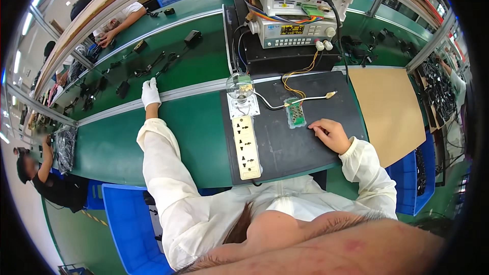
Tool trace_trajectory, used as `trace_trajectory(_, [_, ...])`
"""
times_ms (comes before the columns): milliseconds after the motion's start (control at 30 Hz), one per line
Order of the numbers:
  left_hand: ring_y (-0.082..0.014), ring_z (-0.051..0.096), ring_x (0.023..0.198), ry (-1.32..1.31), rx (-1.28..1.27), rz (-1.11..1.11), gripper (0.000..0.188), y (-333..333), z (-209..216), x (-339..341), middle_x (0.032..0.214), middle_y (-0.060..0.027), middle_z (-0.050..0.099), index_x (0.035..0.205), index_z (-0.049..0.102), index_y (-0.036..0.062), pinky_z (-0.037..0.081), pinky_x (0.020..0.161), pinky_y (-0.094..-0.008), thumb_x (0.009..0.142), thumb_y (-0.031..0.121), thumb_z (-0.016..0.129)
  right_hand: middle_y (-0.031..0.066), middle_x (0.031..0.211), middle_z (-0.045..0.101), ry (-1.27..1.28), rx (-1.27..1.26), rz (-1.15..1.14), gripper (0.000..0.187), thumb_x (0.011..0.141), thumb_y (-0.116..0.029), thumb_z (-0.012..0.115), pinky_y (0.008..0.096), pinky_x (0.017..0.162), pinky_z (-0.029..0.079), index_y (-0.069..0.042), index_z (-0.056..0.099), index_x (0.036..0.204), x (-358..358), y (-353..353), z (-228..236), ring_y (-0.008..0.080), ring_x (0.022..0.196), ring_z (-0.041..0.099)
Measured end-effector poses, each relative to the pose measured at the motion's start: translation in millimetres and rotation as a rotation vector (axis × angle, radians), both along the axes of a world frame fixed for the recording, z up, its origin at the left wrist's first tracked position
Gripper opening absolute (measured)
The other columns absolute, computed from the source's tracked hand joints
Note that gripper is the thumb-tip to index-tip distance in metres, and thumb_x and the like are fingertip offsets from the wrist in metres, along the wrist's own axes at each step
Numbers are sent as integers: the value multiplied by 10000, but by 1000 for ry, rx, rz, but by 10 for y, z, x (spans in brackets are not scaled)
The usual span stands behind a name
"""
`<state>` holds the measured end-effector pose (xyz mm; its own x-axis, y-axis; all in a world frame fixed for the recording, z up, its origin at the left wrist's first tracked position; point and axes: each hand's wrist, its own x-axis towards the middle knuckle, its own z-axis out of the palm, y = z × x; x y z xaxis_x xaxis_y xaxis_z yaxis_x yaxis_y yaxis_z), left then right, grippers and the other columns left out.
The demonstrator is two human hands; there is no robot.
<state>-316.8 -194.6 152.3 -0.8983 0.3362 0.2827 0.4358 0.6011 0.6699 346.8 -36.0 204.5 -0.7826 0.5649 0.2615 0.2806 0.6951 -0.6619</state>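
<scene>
My left hand (151,93), in a white glove, reaches over the metal rail onto the green belt. Its fingertips are closed on a black cable (162,71) that runs toward a black power adapter (193,38). My bare right hand (332,136) rests on the black mat (285,153), fingers loosely bent and slightly apart, holding nothing. Just left of its fingertips lies a small green circuit board (295,112) with yellow wires. A white cable (305,102) crosses above the board. Left of that stand a cream power strip (246,147) and a clear round bulb (239,86) on a white base.
Stacked test instruments (293,33) stand behind the mat. More corded adapters (122,89) lie along the belt (214,56). A brown cardboard sheet (387,112) covers the right side. Blue bins (119,224) flank me below the bench. Other people work at the left.
</scene>
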Motion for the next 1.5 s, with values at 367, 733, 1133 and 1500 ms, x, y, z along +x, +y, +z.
trace_trajectory(367, [-331,587,1228,-746,973,-674,405,-580,753,1854,1326,-198,586,1270,528,-42,447,1063,-458,1067,307,503,22,915,676,95,-697,200,189,1024,-109,573,226,702,520,-15,700,1128,-252,-23,496,76,777,621])
trace_trajectory(733, [-370,597,1194,-25,405,-1055,309,-789,1010,3859,1367,-258,514,1191,548,-7,454,1061,-468,957,171,643,68,1146,659,88,-1599,655,371,1090,-324,453,290,909,508,-27,592,1263,-1075,-614,754,142,975,633])
trace_trajectory(1133, [-354,579,1160,478,32,-1205,531,-252,915,3123,1204,-126,664,1271,619,96,427,1043,-466,775,195,778,-18,721,474,-28,-1464,541,188,1079,-229,480,254,574,377,-55,550,1069,-413,-655,764,88,624,436])
trace_trajectory(1500, [-167,579,1074,-554,163,-1012,460,-265,580,2964,1189,-80,611,1344,561,94,445,1008,-318,958,320,668,-30,694,412,318,-1744,632,241,1093,-271,437,220,532,296,-84,502,957,-187,-177,864,60,562,339])
